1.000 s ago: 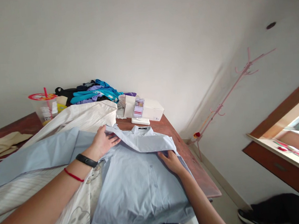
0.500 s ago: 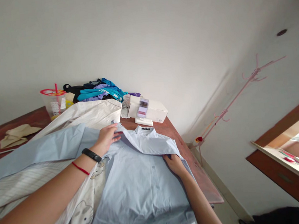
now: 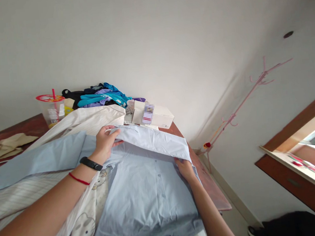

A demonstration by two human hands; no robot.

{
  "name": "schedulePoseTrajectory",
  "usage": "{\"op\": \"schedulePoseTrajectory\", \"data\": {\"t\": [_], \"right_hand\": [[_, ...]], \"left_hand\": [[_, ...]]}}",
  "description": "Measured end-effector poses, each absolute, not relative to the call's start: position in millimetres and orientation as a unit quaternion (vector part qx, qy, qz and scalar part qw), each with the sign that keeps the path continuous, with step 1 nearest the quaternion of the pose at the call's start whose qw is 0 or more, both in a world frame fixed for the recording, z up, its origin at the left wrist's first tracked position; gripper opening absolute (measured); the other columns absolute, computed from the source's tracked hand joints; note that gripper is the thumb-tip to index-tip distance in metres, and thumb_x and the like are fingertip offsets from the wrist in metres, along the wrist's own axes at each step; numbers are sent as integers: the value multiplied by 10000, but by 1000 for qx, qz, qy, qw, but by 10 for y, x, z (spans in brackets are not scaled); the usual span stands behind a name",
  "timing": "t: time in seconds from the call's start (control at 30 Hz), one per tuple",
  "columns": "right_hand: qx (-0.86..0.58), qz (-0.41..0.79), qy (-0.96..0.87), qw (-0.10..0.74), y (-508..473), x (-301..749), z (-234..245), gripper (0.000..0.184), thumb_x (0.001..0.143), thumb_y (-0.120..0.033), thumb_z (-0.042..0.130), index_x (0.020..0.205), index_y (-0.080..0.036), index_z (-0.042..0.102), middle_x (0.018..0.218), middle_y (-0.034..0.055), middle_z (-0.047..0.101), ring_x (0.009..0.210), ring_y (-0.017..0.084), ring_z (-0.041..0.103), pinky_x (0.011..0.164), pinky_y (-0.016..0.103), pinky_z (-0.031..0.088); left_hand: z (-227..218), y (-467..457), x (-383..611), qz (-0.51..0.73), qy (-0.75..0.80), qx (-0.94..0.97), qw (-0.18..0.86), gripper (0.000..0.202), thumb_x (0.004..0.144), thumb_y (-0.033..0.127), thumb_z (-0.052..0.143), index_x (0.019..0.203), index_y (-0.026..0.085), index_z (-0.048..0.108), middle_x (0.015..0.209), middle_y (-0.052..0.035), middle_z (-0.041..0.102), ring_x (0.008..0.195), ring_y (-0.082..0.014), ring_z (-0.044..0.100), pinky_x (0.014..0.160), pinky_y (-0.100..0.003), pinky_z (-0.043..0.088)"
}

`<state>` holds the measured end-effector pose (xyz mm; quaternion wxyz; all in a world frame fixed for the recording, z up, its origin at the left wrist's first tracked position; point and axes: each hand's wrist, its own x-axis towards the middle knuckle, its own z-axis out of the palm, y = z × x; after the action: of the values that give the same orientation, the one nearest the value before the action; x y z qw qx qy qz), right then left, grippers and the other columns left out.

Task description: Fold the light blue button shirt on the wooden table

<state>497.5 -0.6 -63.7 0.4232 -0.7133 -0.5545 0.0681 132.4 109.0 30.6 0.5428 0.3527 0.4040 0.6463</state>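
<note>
A light blue button-up shirt lies spread over the near part of the table, buttons facing up. One of its sleeves is folded across the chest and covers the collar. My left hand pinches the cuff end of that sleeve at the shirt's left shoulder. At the other end, near the right shoulder, my right hand grips the sleeve's lower edge, its fingertips hidden under the fabric. The other blue sleeve stretches out to the left over a white striped garment.
Along the wall are a plastic cup with a straw, a pile of dark and blue clothes and a white box. A beige cloth lies on the brown table. A pink coat rack stands to the right.
The folded sleeve has been raised and drawn straighter between my hands, now hiding the collar that showed before. My left hand has shifted slightly left.
</note>
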Motion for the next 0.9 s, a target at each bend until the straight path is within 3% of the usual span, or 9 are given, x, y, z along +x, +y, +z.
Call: {"op": "schedulePoseTrajectory", "data": {"t": [0.1,0.2,0.4,0.47,0.63,0.77,0.9], "right_hand": [[-703,72,-549,446,10,4993,-658,564,835,-425,582,1328,-156,630,1292,129,682,1386,318,484,1153,441,389],[-689,81,-560,454,26,5007,-690,636,819,-396,607,1395,-129,575,1399,150,607,1407,323,458,1160,470,381],[-708,84,-541,446,52,5072,-743,614,816,-359,581,1393,-146,577,1446,130,572,1427,296,439,1169,433,374],[-708,85,-538,451,53,5088,-740,654,818,-345,561,1442,-152,526,1476,124,543,1427,275,442,1175,413,368],[-721,76,-527,443,52,5118,-722,680,826,-353,549,1480,-183,481,1506,105,513,1443,254,422,1187,406,348],[-734,71,-536,412,56,5156,-757,637,835,-298,522,1461,-180,511,1505,102,515,1456,248,400,1194,410,341],[-758,75,-551,340,44,5169,-799,634,844,-287,531,1457,-126,518,1563,132,427,1505,270,301,1240,447,242]], "left_hand": [[342,1070,1333,631,406,356,557,555,649,141,751,1168,232,576,824,-9,646,744,-201,681,613,-358,623],[372,1058,1337,619,398,378,562,585,650,165,706,1221,251,612,799,-2,629,752,-193,659,586,-320,611],[270,1107,1309,575,428,453,530,290,655,281,645,904,170,747,941,-55,693,724,-167,627,540,-251,559],[211,1124,1295,535,462,518,482,284,685,283,614,897,167,764,912,-58,718,711,-180,637,551,-251,547],[106,1176,1253,398,521,706,267,320,765,229,534,965,190,781,772,-44,751,753,-232,700,766,-302,539],[2,1261,1235,383,516,726,246,262,739,180,565,897,185,773,987,-93,782,1001,-288,704,958,-336,481],[-143,1326,1222,370,512,737,239,244,696,123,623,897,190,744,1055,-118,769,1070,-310,674,986,-369,457]]}}
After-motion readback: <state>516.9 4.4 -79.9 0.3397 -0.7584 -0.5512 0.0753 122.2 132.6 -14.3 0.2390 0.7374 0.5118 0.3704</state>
